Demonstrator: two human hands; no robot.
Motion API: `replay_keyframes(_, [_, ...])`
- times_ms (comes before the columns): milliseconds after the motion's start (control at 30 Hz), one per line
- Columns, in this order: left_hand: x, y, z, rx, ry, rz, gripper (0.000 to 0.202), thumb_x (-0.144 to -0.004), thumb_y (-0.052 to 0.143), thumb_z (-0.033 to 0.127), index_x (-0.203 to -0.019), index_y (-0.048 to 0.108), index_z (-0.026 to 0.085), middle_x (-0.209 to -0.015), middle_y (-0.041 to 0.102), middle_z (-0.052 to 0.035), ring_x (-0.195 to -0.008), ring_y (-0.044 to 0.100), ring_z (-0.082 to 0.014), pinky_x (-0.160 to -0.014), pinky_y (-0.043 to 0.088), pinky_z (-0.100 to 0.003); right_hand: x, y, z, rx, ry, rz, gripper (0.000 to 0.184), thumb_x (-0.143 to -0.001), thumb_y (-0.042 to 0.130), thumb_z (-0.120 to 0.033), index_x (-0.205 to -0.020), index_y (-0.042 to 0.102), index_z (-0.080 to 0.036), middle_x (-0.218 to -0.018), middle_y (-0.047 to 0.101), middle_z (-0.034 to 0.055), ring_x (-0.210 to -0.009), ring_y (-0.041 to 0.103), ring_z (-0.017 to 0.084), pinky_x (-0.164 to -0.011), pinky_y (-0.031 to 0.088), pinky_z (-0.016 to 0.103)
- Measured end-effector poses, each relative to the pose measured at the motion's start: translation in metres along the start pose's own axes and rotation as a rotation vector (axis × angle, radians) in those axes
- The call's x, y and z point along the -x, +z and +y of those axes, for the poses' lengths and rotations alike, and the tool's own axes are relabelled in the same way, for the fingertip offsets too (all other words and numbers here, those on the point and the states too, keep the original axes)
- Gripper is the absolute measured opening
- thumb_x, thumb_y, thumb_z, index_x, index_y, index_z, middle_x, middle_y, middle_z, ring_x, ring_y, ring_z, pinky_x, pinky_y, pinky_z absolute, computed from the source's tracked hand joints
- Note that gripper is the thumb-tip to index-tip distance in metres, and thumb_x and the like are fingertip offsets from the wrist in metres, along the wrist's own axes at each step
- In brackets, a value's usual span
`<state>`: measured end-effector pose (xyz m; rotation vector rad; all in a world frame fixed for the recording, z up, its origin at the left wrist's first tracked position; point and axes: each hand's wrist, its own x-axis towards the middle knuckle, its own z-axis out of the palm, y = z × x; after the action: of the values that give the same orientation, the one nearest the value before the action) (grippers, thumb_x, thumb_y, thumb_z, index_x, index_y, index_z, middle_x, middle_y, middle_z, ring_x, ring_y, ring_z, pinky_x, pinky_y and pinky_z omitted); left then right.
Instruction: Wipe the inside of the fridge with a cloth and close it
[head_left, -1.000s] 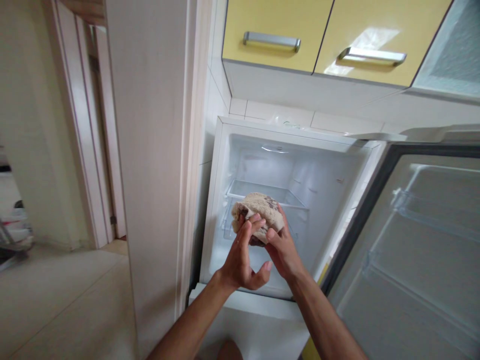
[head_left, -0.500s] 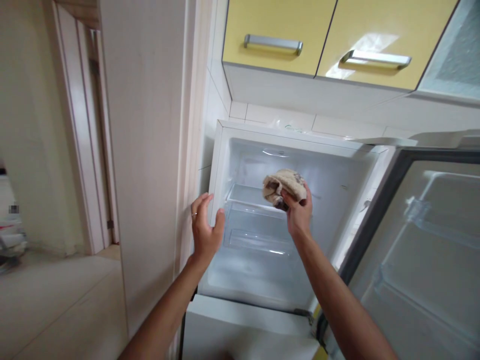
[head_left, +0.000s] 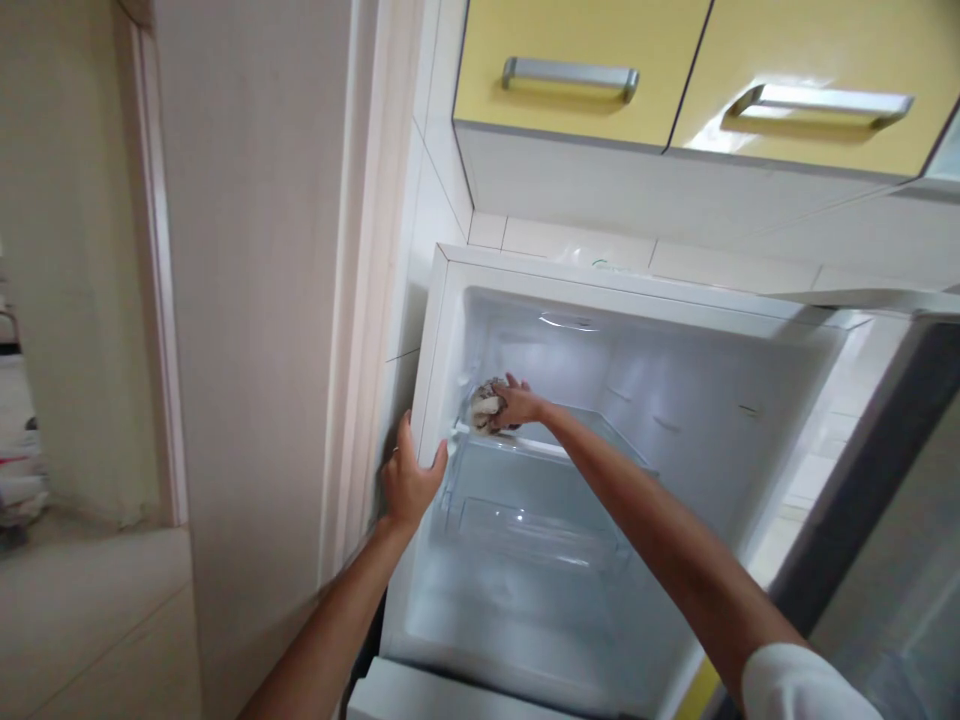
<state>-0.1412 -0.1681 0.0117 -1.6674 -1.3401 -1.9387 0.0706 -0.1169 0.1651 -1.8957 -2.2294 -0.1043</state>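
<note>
Two bare hands are at work at an open fridge (head_left: 431,345). The right hand (head_left: 517,402) reaches inside, its fingers laid over a bundled cloth (head_left: 486,408) and touching it; whether they clasp it firmly or only rest against it, I cannot tell. The left hand (head_left: 411,482) is spread wide at the fridge's left edge, thumb toward the front face and fingers along the outer side, with nothing carried in it.

The cloth is a small, rounded bundle, pale beige with darker brown marks, partly hidden by the fingers. It sits at the left end of the upper glass shelf (head_left: 551,432), close by the inner side wall.

The right arm stretches from the lower right across the opening toward the left, with a white sleeve (head_left: 802,685) near the bottom of the view. The left forearm rises from the bottom, slanting up to the right, and its hand points upward.

Below the upper shelf is a clear plastic piece (head_left: 525,530) inside the fridge. The fridge door (head_left: 892,500) stands open on the right. Yellow cupboards (head_left: 577,35) with metal handles (head_left: 570,74) hang above, and a pale wooden panel (head_left: 255,260) stands on the left.
</note>
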Motion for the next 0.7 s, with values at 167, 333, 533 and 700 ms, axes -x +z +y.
replay_keyframes(167, [0.007,0.001,-0.003,-0.044,0.120,0.154,0.069,-0.091,0.071,0.043,-0.147,0.048,0.010,-0.131,0.069,-0.0227,-0.110,0.074,-0.0310,-0.087,0.062,-0.036,-0.038,0.025,-0.019,0.058,0.002,-0.071,0.098,-0.076,0.068,-0.069,-0.159,0.036,-0.028,-0.166,0.034,0.0148,-0.152,0.030,0.044,-0.122,0.025,0.061])
replay_keyframes(333, [0.009,0.002,-0.005,-0.068,0.125,0.207,0.064,-0.090,0.072,0.047,-0.140,0.054,0.011,-0.120,0.074,-0.0194,-0.101,0.077,-0.0299,-0.081,0.062,-0.034,-0.074,0.041,-0.017,0.103,0.000,-0.051,0.073,-0.084,0.060,-0.060,-0.150,0.048,-0.033,-0.161,0.039,0.0120,-0.147,0.034,0.046,-0.111,0.040,0.058])
replay_keyframes(533, [0.011,0.002,-0.007,-0.104,0.093,0.209,0.062,-0.089,0.072,0.051,-0.133,0.059,0.010,-0.107,0.077,-0.0181,-0.089,0.078,-0.0312,-0.072,0.062,-0.036,-0.112,0.048,0.006,0.173,-0.013,-0.017,0.061,-0.088,0.059,-0.055,-0.144,0.054,-0.030,-0.152,0.047,0.0101,-0.139,0.041,0.038,-0.108,0.044,0.048])
replay_keyframes(700, [0.014,0.003,-0.013,-0.122,0.032,0.182,0.070,-0.085,0.073,0.057,-0.132,0.059,0.007,-0.110,0.075,-0.0217,-0.092,0.077,-0.0347,-0.077,0.062,-0.041,-0.126,0.053,0.022,0.197,0.013,0.005,0.051,-0.094,0.053,-0.048,-0.142,0.056,-0.032,-0.152,0.047,0.0093,-0.138,0.042,0.038,-0.108,0.045,0.051])
